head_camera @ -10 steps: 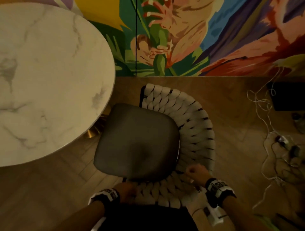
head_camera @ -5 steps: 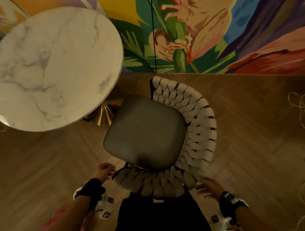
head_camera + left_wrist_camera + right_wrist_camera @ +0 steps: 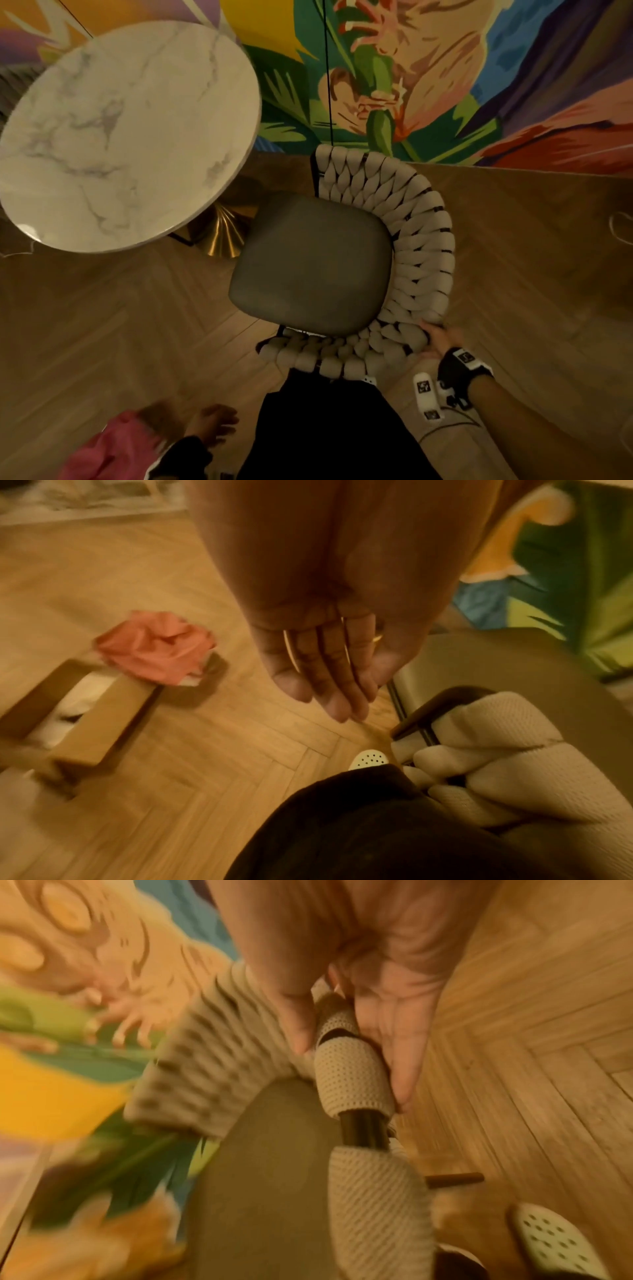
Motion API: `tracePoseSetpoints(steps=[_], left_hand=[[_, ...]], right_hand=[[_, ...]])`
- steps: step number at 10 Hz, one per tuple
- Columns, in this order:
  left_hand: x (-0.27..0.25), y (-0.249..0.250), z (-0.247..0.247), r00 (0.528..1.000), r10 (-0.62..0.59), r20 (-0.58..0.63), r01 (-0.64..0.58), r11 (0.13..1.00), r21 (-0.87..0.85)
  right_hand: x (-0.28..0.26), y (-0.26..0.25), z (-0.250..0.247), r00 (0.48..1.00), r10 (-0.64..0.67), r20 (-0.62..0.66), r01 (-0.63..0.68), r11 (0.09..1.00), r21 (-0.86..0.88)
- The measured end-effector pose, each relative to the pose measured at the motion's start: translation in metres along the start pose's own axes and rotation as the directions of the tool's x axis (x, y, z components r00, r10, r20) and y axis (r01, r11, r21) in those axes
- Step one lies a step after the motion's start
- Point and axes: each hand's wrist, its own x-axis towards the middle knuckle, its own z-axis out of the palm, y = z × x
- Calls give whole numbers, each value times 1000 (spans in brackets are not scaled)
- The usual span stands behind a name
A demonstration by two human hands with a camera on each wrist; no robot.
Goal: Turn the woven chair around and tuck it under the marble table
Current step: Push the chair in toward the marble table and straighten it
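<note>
You're gripping the woven chair (image 3: 404,246) w/ your right hand (image 3: 440,339) only.

Thumb and fingers (image 3: 400,1053) are wrapping its padded rim (back corner, nearest you); your left hand (image 3: 322,653) is hanging free, fingers straight, holding nothing, just beside the rim's other end; the chair is standing on the wood floor (image 3: 102,325) just beside the marble table (image 3: 130,130), seat (image 3: 308,263) pointing toward the table's gold base (image 3: 219,233), not yet under the top.

The woven chair (image 3: 394,246) stands right of the marble table (image 3: 130,133), its seat outside the tabletop.
</note>
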Motion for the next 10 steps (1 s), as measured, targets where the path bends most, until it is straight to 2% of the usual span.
tracePoseSetpoints(steps=[1,2,3,4,5,6,7,8,9,10], left_hand=[[3,40,17,998,14,59,-15,1000,14],[7,86,53,984,-4,180,17,997,-74],[9,130,100,951,9,309,53,980,-194],[81,132,139,956,82,281,-58,994,-93],[99,132,147,951,-6,310,33,996,-81],[-6,179,115,928,-33,371,112,975,-192],[-5,212,103,932,-19,362,106,969,-222],[2,252,92,943,-8,333,104,957,-272],[4,302,77,952,60,301,-1,981,-193],[15,341,58,956,180,232,-180,983,-20]], right_hand=[[-54,-56,-3,993,-28,-115,48,984,173],[-111,-93,6,982,-85,-171,127,959,252],[-111,-76,7,990,-8,-142,37,979,202],[-112,-59,26,981,195,-5,-195,978,77],[-100,-62,51,951,308,-37,-309,951,-20],[-92,-68,76,936,348,-55,-350,937,-17],[-91,-91,102,950,304,-76,-297,951,90],[-85,-118,126,969,237,-72,-228,967,117],[-74,-152,148,982,181,-56,-170,971,171],[-61,-185,156,988,150,-27,-147,983,108]])
